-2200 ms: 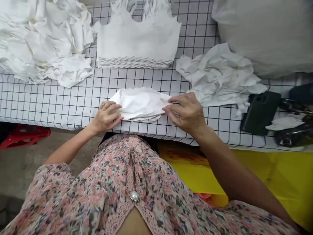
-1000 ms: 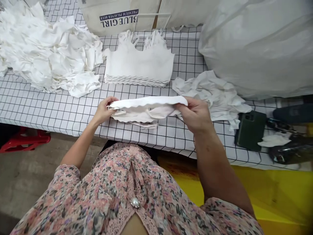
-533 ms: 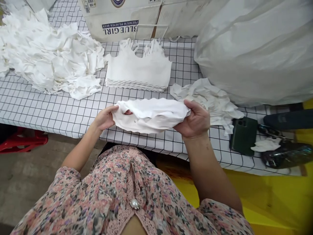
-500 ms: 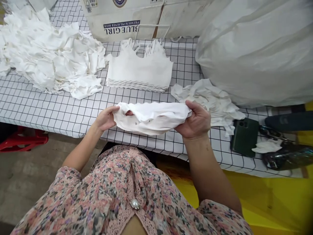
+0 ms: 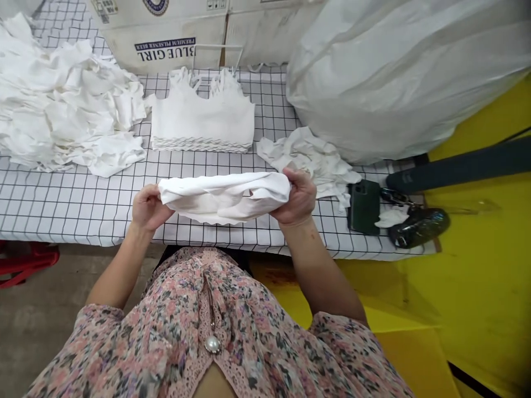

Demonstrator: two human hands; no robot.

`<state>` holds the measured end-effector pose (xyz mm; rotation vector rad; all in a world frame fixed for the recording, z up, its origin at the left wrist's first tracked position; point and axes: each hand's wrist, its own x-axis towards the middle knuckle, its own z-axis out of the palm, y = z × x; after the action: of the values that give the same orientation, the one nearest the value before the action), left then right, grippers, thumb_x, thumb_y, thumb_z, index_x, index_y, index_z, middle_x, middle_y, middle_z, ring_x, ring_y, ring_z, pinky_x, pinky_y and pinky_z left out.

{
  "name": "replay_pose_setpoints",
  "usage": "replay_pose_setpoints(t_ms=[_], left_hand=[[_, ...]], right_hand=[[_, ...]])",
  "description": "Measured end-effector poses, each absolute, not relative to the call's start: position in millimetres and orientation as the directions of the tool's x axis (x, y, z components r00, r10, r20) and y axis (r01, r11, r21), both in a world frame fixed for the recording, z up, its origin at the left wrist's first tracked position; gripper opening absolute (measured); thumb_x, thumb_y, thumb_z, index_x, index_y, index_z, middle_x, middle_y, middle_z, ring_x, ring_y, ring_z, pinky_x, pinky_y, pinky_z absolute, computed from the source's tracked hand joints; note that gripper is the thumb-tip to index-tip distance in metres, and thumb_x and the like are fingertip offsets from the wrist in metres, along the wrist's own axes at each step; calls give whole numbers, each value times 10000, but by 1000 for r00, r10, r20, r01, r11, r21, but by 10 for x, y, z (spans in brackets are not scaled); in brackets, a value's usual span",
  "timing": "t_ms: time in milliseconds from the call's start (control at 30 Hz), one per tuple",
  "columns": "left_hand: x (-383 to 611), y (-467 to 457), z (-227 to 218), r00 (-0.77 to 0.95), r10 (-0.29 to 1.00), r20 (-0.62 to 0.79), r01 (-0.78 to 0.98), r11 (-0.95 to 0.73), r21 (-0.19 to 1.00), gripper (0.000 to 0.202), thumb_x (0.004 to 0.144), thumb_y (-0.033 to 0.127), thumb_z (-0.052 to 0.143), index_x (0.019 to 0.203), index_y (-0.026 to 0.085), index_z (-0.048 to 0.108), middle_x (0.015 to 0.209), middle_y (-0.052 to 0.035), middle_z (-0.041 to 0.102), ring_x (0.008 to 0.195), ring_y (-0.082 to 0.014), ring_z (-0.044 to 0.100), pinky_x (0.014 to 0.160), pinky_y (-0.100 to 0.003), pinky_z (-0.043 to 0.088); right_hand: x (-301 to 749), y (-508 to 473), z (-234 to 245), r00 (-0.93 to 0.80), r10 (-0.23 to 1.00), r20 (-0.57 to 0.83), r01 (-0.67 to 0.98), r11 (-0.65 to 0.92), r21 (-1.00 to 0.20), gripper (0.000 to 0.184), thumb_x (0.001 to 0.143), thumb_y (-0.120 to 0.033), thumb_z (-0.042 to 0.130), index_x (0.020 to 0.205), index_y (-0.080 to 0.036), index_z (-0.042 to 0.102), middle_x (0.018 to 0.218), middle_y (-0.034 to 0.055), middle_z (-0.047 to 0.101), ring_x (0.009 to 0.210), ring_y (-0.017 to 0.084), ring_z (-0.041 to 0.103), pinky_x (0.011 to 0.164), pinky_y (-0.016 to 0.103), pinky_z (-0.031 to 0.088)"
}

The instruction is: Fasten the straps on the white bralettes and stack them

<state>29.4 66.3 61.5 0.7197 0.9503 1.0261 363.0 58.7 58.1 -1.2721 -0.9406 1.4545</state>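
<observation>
I hold a white garment [image 5: 224, 196] stretched between both hands, just above the near edge of the checked table [image 5: 62, 204]. My left hand [image 5: 146, 207] is closed on its left end. My right hand [image 5: 297, 196] is closed on its right end, fingers curled over the cloth. Behind it lies a neat stack of folded white tops [image 5: 202, 119]. A loose heap of white garments [image 5: 66, 116] fills the far left of the table. A smaller crumpled pile of white cloth [image 5: 307, 157] lies just beyond my right hand.
A large white plastic sack [image 5: 394, 72] stands at the back right. Cardboard boxes [image 5: 166, 33] line the far edge. A dark green phone [image 5: 364, 205] and a dark bundle [image 5: 418, 226] lie at the table's right end. Yellow floor surface [image 5: 477, 276] is on the right, a red stool [image 5: 25, 262] at the left.
The garment went from lying flat on the table to being lifted and stretched between both hands. The view has shifted right, showing more yellow floor.
</observation>
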Motion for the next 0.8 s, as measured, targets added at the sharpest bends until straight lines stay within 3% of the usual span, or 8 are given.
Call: replay_pose_setpoints(t_ms=[100,200,333,500,533,600,667,800], left_hand=[[315,695,588,225,925,-308,-372,373,850,179,799,378,597,736,230,677,919,-86,797,1100,-345,766,984,-575,626],[396,726,495,176,935,-308,-222,342,913,271,855,466,621,866,217,728,1022,-106,806,1147,-336,752,929,-500,643],[626,750,540,-31,999,-25,58,27,998,303,850,416,781,1072,215,735,1206,-93,770,1197,-230,701,1058,-380,583],[962,1042,1195,275,931,242,14,-255,967,258,1023,411,689,1133,181,729,1211,-80,741,1278,-224,683,1070,-354,554],[1012,1139,1351,363,902,233,22,-258,966,297,1051,447,660,1100,163,733,1148,-76,736,1252,-222,694,1015,-328,567],[1074,1319,1620,606,793,62,78,-137,987,464,1054,574,641,947,134,740,884,-62,710,930,-175,738,752,-243,568],[1082,1445,1814,744,666,-58,127,-55,990,530,990,631,723,858,118,743,736,-39,668,663,-111,654,553,-198,467],[942,1577,1971,707,707,7,49,-59,997,417,869,526,906,920,128,792,786,-27,730,652,-85,677,562,-172,475]], right_hand=[[3553,562,652,115,942,-316,-325,-265,-908,337,694,-623,704,657,-315,574,670,36,658,1060,346,747,892,504,640],[3463,545,721,117,950,-288,-366,-228,-902,333,718,-629,716,756,-311,629,747,28,708,1085,329,756,898,476,648],[3326,592,844,-48,965,-257,-398,-255,-881,417,750,-672,717,959,-311,691,949,29,782,1122,309,748,890,465,643],[3150,842,1208,-322,919,-229,-234,-311,-921,499,672,-634,932,899,-239,728,824,11,723,733,171,665,615,291,539],[3135,907,1314,-391,897,-205,-185,-295,-937,496,666,-608,959,859,-216,725,790,8,707,683,144,633,585,269,509],[3154,1033,1534,-513,846,-144,-99,-225,-969,462,681,-548,979,833,-188,732,772,9,707,659,118,612,574,249,487],[3242,1139,1731,-578,810,-105,2,-127,-992,383,719,-476,963,878,-190,765,796,7,728,671,112,612,567,240,471],[3483,1249,1958,-569,818,-84,193,33,-981,211,729,-336,908,825,-216,764,769,-9,711,703,118,596,603,253,476]])
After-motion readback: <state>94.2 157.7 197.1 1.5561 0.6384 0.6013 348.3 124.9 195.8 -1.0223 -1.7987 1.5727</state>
